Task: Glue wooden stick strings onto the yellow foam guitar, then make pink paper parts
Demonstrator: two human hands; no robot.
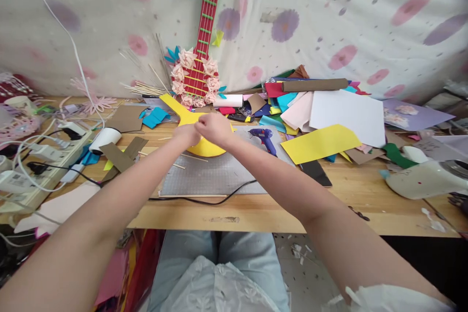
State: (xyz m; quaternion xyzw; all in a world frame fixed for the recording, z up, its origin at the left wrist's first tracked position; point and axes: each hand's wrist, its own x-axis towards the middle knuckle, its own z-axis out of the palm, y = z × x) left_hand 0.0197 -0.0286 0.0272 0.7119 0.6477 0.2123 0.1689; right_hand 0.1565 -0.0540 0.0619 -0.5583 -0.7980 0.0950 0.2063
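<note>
A yellow guitar-shaped piece [207, 149] lies on the grey cutting mat [219, 180], its neck pointing to the back left. Both of my hands meet over its body. My left hand [187, 135] is closed, fingers curled, right beside my right hand [215, 129], which is a closed fist. What they pinch, if anything, is hidden behind the knuckles. Thin wooden sticks [193, 158] lie on the mat by the yellow piece. A blue glue gun [265, 140] rests on the mat to the right.
A red decorated guitar [197, 75] leans against the patterned curtain. Yellow sheet [321, 144], white sheet [347, 114] and paper scraps fill the right. Left are a power strip [47, 170], cables and brown strips [119, 157]. A black cable [204, 201] crosses the front; a white hair dryer [424, 180] lies right.
</note>
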